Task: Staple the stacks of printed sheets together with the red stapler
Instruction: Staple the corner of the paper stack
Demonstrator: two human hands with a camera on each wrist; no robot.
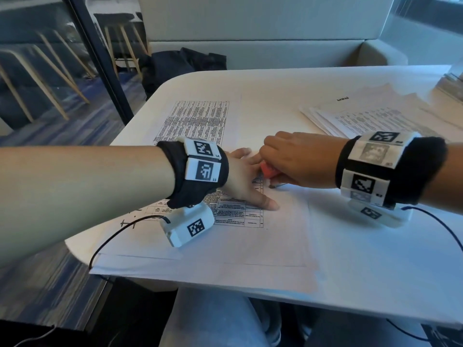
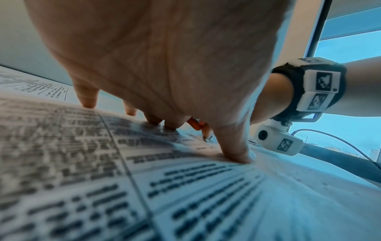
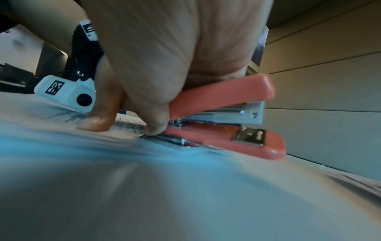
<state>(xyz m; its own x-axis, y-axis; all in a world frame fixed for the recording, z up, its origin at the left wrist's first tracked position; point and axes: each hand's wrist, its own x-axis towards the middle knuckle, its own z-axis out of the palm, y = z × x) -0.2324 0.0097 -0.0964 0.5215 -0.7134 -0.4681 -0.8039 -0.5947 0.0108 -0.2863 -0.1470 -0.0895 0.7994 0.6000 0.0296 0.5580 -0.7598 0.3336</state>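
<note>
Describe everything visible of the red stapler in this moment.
The red stapler is small, with a coral-red plastic top arm and base, a silver metal staple channel between them and a metal plate on the base's front. It lies on the printed sheets, its mouth partly open. The right hand grips it from above, covering its rear. The left hand presses the sheets flat beside it.

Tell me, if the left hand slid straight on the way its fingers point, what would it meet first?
Probably the red stapler held by the right hand; the left hand lies flat on the printed sheets, fingertips close beside it.
</note>
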